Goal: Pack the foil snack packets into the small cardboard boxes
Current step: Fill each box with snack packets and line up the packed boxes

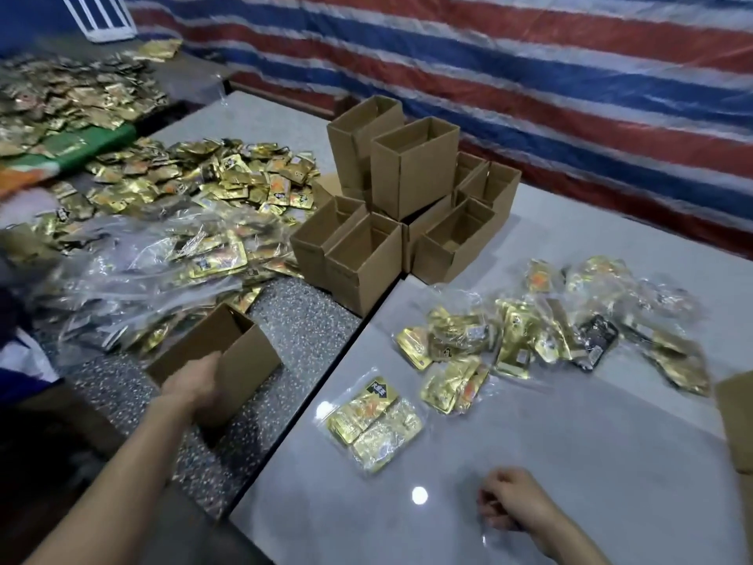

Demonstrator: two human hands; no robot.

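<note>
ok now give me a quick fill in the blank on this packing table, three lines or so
1. The left hand grips the rim of an open cardboard ___ on the speckled surface.
2. Among the gold bagged packets on the grey table, one packet is ___.
3. The tarpaulin behind is striped red, white and ___.

Missing words: box; black; blue.

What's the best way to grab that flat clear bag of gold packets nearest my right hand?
Probably pinch the clear bag by its near right edge with the right hand, coming from above: it lies flat and alone, and that edge is closest.
</note>
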